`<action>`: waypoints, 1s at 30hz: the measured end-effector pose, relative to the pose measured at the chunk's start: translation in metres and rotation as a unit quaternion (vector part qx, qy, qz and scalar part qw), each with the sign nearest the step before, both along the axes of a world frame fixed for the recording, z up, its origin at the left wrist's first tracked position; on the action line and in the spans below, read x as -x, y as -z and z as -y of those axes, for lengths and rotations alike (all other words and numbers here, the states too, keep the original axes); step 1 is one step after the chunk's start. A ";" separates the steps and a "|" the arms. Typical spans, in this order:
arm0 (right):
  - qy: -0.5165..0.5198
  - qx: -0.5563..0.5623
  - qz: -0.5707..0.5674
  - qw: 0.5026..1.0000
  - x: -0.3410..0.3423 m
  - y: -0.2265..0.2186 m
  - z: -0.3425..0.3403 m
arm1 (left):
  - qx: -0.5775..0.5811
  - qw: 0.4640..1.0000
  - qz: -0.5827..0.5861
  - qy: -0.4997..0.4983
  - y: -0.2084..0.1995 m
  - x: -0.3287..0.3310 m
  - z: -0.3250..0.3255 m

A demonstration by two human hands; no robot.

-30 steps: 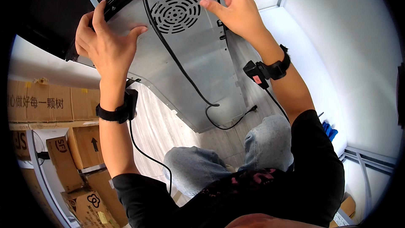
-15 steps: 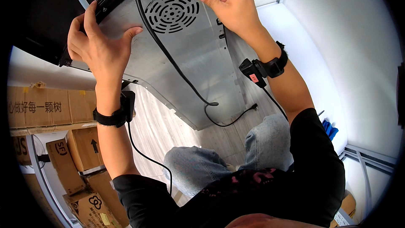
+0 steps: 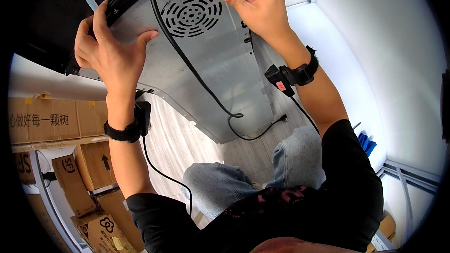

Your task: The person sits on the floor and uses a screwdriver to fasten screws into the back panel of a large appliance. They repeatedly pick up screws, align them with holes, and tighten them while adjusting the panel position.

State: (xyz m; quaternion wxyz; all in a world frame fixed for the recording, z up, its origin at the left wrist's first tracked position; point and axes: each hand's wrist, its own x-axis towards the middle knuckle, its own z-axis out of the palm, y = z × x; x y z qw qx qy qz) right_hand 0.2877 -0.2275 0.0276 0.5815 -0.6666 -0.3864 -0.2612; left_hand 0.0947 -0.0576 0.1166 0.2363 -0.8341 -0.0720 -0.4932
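Observation:
A large appliance fills the upper middle, with a grey metal casing (image 3: 215, 75), a round slotted vent (image 3: 192, 14) and a black front part (image 3: 47, 33). What kind of appliance it is, I cannot tell. My left hand (image 3: 110, 51) grips the edge where black part meets metal, its thumb resting on the casing. My right hand (image 3: 265, 11) holds the opposite edge, thumb on the metal near the vent, other fingers curled round the side and partly hidden. A black power cord (image 3: 185, 58) leaves the casing's top and hangs down across it to a plug (image 3: 282, 118) by the floor.
Cardboard boxes (image 3: 96, 164) are stacked on a metal-framed rack at the left. White wall panels (image 3: 356, 56) curve along the right, near a blue item (image 3: 366, 144). Both wrists carry black straps with cables. My knees (image 3: 300, 154) are close below the casing.
Hardly anything differs. My right hand and forearm have shifted very slightly, while both hands keep their hold on the appliance.

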 end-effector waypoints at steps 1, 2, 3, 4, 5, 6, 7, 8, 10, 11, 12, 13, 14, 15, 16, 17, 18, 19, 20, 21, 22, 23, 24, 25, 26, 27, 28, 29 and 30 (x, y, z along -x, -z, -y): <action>0.002 -0.003 0.014 1.000 -0.001 0.000 0.000 | -0.001 1.000 -0.001 -0.001 0.000 0.000 -0.001; 0.003 0.005 0.002 1.000 0.000 0.000 0.000 | -0.002 1.000 -0.001 -0.002 0.000 0.000 -0.001; 0.004 0.014 -0.009 1.000 0.001 -0.001 0.000 | 0.000 1.000 -0.003 -0.003 -0.001 0.001 -0.001; 0.005 0.022 -0.020 1.000 0.001 -0.001 -0.001 | 0.001 1.000 -0.004 -0.004 -0.001 0.001 -0.001; 0.006 0.019 -0.013 1.000 0.001 -0.001 -0.001 | 0.002 1.000 -0.006 -0.005 -0.002 0.002 -0.001; 0.007 0.016 -0.007 1.000 0.001 -0.001 -0.001 | 0.003 1.000 -0.005 -0.002 -0.002 0.001 -0.001; 0.009 0.013 -0.001 1.000 0.001 0.000 -0.002 | 0.004 1.000 -0.004 0.000 -0.002 0.001 0.000; 0.009 0.010 0.002 1.000 0.001 0.001 -0.002 | 0.005 1.000 -0.003 0.003 -0.002 0.001 0.000; 0.010 0.003 0.006 1.000 0.001 0.003 -0.003 | 0.007 1.000 -0.004 -0.003 -0.001 0.000 0.000; 0.011 -0.001 0.016 1.000 0.000 0.004 -0.004 | 0.008 1.000 -0.004 -0.006 -0.001 0.000 0.000; 0.013 -0.004 0.025 1.000 -0.001 0.005 -0.005 | 0.006 1.000 -0.005 -0.006 -0.001 0.001 0.000; 0.014 -0.008 0.034 0.999 -0.001 0.006 -0.006 | 0.004 1.000 -0.006 -0.006 -0.001 0.001 -0.001; 0.018 -0.007 0.033 0.999 -0.001 0.007 -0.006 | 0.003 1.000 -0.007 -0.006 -0.001 0.001 -0.001; 0.021 -0.007 0.033 0.999 0.000 0.007 -0.006 | 0.003 1.000 -0.009 -0.004 -0.002 0.001 -0.001; 0.024 -0.007 0.032 0.999 0.001 0.006 -0.006 | 0.004 1.000 -0.011 -0.001 -0.003 0.001 -0.001; 0.021 -0.007 0.026 0.999 0.001 0.006 -0.006 | 0.005 1.000 -0.012 0.001 -0.004 0.001 -0.001; 0.019 -0.007 0.020 1.000 0.002 0.006 -0.006 | 0.003 1.000 -0.012 -0.003 -0.003 0.002 -0.001; 0.016 -0.007 0.013 1.000 0.002 0.006 -0.006 | 0.001 1.000 -0.012 -0.007 -0.003 0.002 -0.001; 0.011 0.005 0.001 1.000 0.002 0.006 -0.004 | -0.001 1.000 -0.011 -0.010 -0.004 0.002 -0.001; 0.005 0.017 -0.011 1.000 0.002 0.004 -0.002 | -0.002 1.000 -0.004 -0.010 -0.004 0.002 -0.003; -0.001 0.029 -0.023 0.999 0.002 0.002 0.000 | -0.004 1.000 0.003 -0.009 -0.003 0.001 -0.006; -0.026 0.037 -0.058 0.997 0.003 0.001 0.002 | -0.005 1.000 0.011 -0.008 -0.003 0.001 -0.008; -0.051 0.047 -0.091 0.993 0.004 -0.001 0.005 | -0.001 1.000 0.014 -0.006 -0.002 0.000 -0.008; -0.074 0.057 -0.124 0.988 0.004 -0.002 0.008 | 0.004 1.000 0.017 -0.003 0.000 0.000 -0.006; -0.082 0.073 -0.136 0.985 0.004 -0.004 0.010 | 0.008 1.000 0.020 -0.001 0.001 -0.001 -0.006; -0.090 0.089 -0.148 0.981 0.004 -0.007 0.013 | 0.007 1.000 0.021 0.001 0.000 -0.001 -0.006; -0.098 0.105 -0.160 0.977 0.003 -0.009 0.017 | 0.006 1.000 0.023 0.003 0.000 -0.002 -0.007; -0.140 0.102 -0.180 0.968 -0.002 -0.004 0.021 | 0.005 1.000 0.024 0.005 -0.001 -0.002 -0.007; -0.180 0.098 -0.198 0.959 -0.012 0.005 0.027 | 0.009 1.000 0.027 0.007 -0.001 -0.003 -0.007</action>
